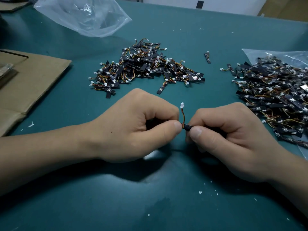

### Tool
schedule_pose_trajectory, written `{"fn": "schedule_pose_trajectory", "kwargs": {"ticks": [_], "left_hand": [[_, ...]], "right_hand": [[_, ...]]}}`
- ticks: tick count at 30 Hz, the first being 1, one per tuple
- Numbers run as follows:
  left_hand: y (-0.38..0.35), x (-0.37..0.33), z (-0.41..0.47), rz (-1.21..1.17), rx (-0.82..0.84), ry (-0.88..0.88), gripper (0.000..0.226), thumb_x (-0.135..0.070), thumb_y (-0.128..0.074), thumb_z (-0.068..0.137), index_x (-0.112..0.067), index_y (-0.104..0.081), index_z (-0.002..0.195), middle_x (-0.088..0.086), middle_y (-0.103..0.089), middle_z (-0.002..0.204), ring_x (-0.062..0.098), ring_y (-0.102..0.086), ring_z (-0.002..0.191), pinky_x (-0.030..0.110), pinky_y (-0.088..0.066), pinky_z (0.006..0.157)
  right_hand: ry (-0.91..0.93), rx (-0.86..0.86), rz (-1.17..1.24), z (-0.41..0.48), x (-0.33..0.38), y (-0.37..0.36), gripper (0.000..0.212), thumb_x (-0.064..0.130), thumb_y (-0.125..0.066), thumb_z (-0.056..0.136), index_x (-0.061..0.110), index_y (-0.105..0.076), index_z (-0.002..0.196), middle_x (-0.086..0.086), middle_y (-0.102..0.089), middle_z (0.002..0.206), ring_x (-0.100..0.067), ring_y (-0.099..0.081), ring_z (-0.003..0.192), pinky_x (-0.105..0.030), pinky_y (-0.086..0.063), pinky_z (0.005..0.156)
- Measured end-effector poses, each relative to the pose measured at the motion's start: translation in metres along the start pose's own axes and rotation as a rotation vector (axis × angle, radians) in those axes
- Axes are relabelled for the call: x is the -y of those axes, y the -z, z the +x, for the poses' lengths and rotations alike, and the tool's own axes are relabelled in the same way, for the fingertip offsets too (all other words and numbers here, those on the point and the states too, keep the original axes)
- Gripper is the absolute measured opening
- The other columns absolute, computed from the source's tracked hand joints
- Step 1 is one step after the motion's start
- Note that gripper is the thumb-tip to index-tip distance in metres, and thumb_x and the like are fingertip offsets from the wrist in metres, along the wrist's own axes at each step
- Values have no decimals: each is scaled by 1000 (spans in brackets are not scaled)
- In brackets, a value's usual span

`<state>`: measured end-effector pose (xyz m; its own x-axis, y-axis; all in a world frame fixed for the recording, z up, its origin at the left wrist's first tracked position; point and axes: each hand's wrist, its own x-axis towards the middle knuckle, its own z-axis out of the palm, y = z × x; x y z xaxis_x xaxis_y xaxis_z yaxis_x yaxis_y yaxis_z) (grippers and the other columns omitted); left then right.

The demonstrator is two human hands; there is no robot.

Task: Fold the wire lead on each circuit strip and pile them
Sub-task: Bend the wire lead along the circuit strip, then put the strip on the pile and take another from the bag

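Between my hands is one black circuit strip [188, 127], held level just above the green table [166, 197]. My right hand [230, 135] pinches the strip with thumb and curled fingers; most of the strip is hidden inside that hand. My left hand [138, 125] pinches the strip's left end where the wire lead [183, 116] starts. The red, orange and yellow lead stands bent upward, ending in a white connector [182, 105]. A pile of strips [143, 65] lies behind my hands at centre. A second heap of strips [275, 95] lies on a clear bag at the right.
An open clear plastic bag [83, 15] lies at the back left. Flat brown cardboard [28, 87] covers the left side of the table. Two stray strips [207, 57] lie between the heaps. White crumbs dot the mat.
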<state>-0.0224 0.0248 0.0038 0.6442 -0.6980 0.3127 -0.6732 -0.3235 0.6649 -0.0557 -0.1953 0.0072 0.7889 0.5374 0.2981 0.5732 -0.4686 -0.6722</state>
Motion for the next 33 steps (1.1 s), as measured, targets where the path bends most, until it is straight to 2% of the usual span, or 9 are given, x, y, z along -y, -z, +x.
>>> {"fn": "schedule_pose_trajectory", "kwargs": {"ticks": [8, 12, 14, 16, 18, 23, 28, 30, 33], "left_hand": [[1, 1, 1, -26, -49, -5, 32, -29, -51, 99, -11, -62, 75, 1, -52, 63, 20, -49, 60, 37, -42, 58], [0, 1, 2, 108, -236, 36, 28, -34, -51, 98, -16, -66, 113, -9, -64, 105, 14, -59, 102, 24, -42, 91], [-2, 5, 3, 217, -291, 179, 32, -40, -52, 93, -28, -63, 120, -14, -59, 126, 12, -49, 125, 36, -32, 108], [-6, 6, 5, 360, -196, 350, 43, -51, -49, 87, -40, -58, 128, -18, -46, 147, 12, -30, 142, 37, -16, 111], [-10, 8, 6, 501, -69, 394, 54, -61, -42, 85, -46, -52, 135, -19, -35, 157, 12, -20, 146, 38, -8, 110], [-11, 11, 5, 573, -72, 333, 54, -62, -42, 88, -40, -55, 135, -27, -46, 145, 12, -34, 133, 32, -11, 101], [-9, 11, 7, 396, -154, 236, 23, -34, -59, 92, -47, -73, 105, -23, -63, 103, 11, -49, 100, 31, -23, 89], [-9, 12, 6, 321, -159, 189, 25, -20, -67, 94, -43, -75, 100, -19, -66, 95, 8, -52, 91, 32, -36, 88], [-7, 12, 6, 234, -187, 164, 28, -9, -74, 89, -34, -71, 101, -25, -63, 85, -7, -52, 81, 10, -37, 75]], "right_hand": [[20, 24, -21, 1, -4, -1, 38, 28, -49, 98, 31, -34, 63, 9, -25, 51, -4, -27, 46, -17, -23, 48], [56, -289, 63, -3, -8, -2, 34, 23, -47, 105, 24, -48, 71, 5, -37, 59, -5, -37, 53, -19, -29, 55], [24, -472, 229, -3, -12, -1, 17, 19, -48, 108, 20, -64, 103, -5, -46, 64, -11, -41, 53, -19, -33, 54], [-41, -483, 238, -2, -14, -2, 22, 14, -48, 106, 22, -64, 120, -6, -48, 63, -14, -42, 51, -19, -34, 52], [-62, -392, 114, -2, -15, -3, 22, 15, -52, 104, 25, -69, 113, -3, -51, 62, -17, -45, 51, -22, -35, 51], [-74, -227, -100, -3, -12, -6, 13, 21, -62, 97, 24, -75, 97, 12, -53, 58, -6, -45, 48, -10, -30, 52], [-185, -309, -78, 0, -15, -5, 7, 23, -66, 95, 25, -73, 95, 4, -56, 61, -7, -45, 50, -11, -33, 53], [-234, -312, -119, 1, -16, -5, 8, 28, -67, 94, 26, -70, 101, 7, -59, 65, -8, -50, 54, -13, -37, 56], [-267, -239, -253, 1, -12, -8, 25, 45, -64, 89, 32, -68, 110, 11, -62, 69, -10, -55, 59, -30, -45, 59]]}}
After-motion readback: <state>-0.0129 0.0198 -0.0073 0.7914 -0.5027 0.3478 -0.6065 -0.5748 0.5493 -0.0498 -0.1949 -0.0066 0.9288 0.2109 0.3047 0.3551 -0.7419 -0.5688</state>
